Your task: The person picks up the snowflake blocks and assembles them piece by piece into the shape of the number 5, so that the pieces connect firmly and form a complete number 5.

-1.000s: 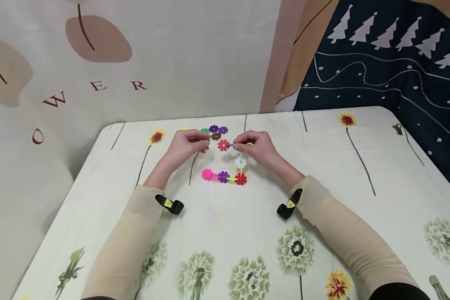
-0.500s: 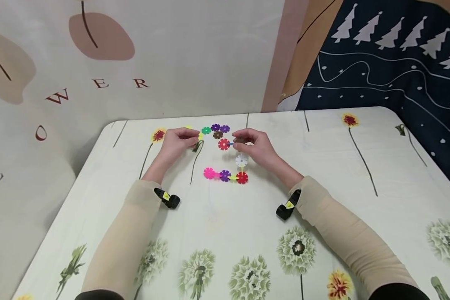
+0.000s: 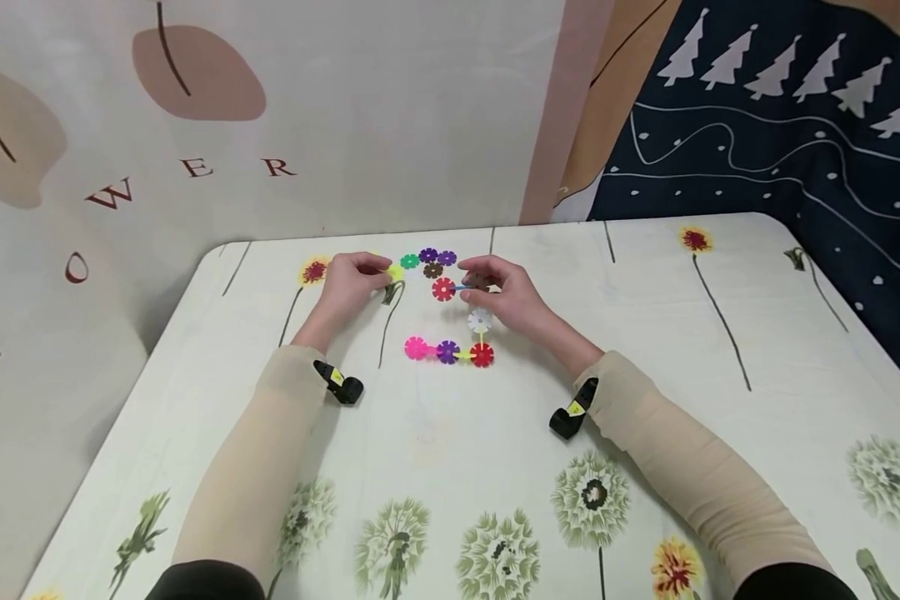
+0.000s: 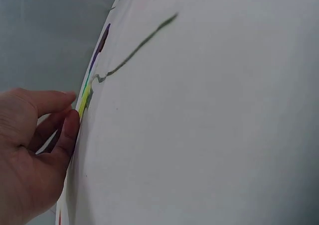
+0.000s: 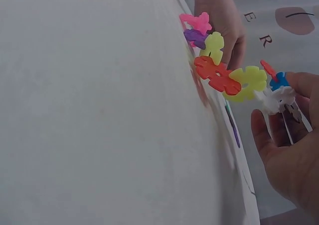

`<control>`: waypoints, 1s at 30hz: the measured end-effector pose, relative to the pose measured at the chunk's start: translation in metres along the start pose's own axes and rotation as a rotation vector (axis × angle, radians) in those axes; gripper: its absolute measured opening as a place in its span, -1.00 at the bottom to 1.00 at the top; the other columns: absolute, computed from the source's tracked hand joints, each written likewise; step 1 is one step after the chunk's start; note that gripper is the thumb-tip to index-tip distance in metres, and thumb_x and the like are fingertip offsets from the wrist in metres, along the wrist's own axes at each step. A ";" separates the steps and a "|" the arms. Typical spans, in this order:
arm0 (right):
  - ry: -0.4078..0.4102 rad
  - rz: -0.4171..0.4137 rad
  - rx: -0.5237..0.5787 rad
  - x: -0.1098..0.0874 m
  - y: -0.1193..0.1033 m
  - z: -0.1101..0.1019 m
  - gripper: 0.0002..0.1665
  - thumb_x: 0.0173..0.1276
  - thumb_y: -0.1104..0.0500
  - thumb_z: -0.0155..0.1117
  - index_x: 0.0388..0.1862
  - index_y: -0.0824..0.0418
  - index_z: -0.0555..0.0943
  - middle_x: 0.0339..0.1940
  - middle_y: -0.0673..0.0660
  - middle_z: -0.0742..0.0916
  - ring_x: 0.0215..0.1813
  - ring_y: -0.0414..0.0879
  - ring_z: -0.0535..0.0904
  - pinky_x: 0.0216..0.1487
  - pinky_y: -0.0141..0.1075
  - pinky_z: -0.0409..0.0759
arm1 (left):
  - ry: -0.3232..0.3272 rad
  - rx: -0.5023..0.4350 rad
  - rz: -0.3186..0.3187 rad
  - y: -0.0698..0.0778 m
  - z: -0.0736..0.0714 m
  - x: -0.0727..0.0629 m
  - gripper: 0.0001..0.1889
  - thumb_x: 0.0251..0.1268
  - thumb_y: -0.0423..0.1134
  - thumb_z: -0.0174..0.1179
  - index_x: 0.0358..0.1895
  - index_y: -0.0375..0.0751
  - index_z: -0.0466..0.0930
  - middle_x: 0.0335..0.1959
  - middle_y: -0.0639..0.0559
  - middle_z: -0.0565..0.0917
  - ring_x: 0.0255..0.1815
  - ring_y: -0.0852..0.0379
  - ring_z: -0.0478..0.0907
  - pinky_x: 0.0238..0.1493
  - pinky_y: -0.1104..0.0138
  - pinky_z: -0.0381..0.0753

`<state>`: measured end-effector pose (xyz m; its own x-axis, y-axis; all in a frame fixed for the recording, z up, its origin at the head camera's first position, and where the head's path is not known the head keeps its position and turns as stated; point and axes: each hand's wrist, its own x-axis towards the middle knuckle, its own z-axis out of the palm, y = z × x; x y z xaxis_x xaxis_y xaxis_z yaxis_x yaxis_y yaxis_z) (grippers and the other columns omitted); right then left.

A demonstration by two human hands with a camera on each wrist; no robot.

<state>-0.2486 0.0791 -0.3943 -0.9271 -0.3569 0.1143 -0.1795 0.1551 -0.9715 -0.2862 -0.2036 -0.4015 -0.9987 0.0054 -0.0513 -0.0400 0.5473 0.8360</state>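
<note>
My left hand (image 3: pixel 347 287) is at the far side of the table, thumb and fingers at the edge of a yellow snowflake disc (image 3: pixel 395 272). In the left wrist view this yellow disc (image 4: pixel 84 101) shows edge-on at the fingertips. My right hand (image 3: pixel 516 293) grips one end of a chain of interlocked snowflake discs, raised over the cloth. Nearest its fingers are a white disc (image 5: pixel 275 100), a blue disc (image 5: pixel 279 80) and a red disc (image 3: pixel 443 289). The chain continues through a lower red disc (image 3: pixel 482 355) and a purple disc (image 3: pixel 447 352) to a pink disc (image 3: pixel 416 348).
Between the hands, toward the back edge, lie loose discs: a green disc (image 3: pixel 409 262), purple discs (image 3: pixel 428 255) and a brown disc (image 3: pixel 432 271). A white flowered cloth (image 3: pixel 420 450) covers the table. Printed hangings (image 3: pixel 390 117) stand behind it.
My left hand has moved left from near the red disc to the yellow disc, uncovering the green one. My right hand keeps hold of the chain with little movement.
</note>
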 end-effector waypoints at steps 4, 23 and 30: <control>-0.008 0.011 -0.010 0.001 0.001 0.001 -0.50 0.42 0.29 0.39 0.32 0.29 0.56 0.10 0.26 0.67 0.10 0.02 0.57 0.02 -0.27 0.59 | -0.013 0.051 0.015 -0.003 0.001 0.004 -0.69 0.39 -0.37 0.32 0.15 -0.28 0.68 0.04 -0.17 0.67 0.04 -0.04 0.55 0.05 0.18 0.57; 0.021 0.035 -0.027 0.003 0.002 0.005 -0.53 0.33 0.28 0.48 0.20 0.32 0.64 0.04 0.21 0.68 0.03 0.01 0.56 -0.05 -0.28 0.56 | -0.143 0.112 -0.028 0.006 -0.001 0.005 -0.64 0.33 -0.40 0.36 0.18 -0.29 0.66 0.09 -0.17 0.62 0.07 -0.06 0.50 0.15 0.13 0.55; 0.026 0.037 -0.032 0.004 0.002 0.006 -0.59 0.32 0.29 0.49 0.15 0.26 0.67 0.01 0.16 0.68 0.00 0.00 0.55 -0.06 -0.29 0.56 | -0.187 0.197 -0.034 0.010 -0.005 0.001 -0.66 0.29 -0.33 0.43 0.12 -0.26 0.71 -0.01 -0.17 0.64 0.01 -0.07 0.48 0.10 0.14 0.52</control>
<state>-0.2507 0.0726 -0.3968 -0.9414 -0.3267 0.0840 -0.1549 0.1972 -0.9681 -0.2879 -0.2018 -0.3905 -0.9728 0.1285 -0.1928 -0.0481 0.7021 0.7105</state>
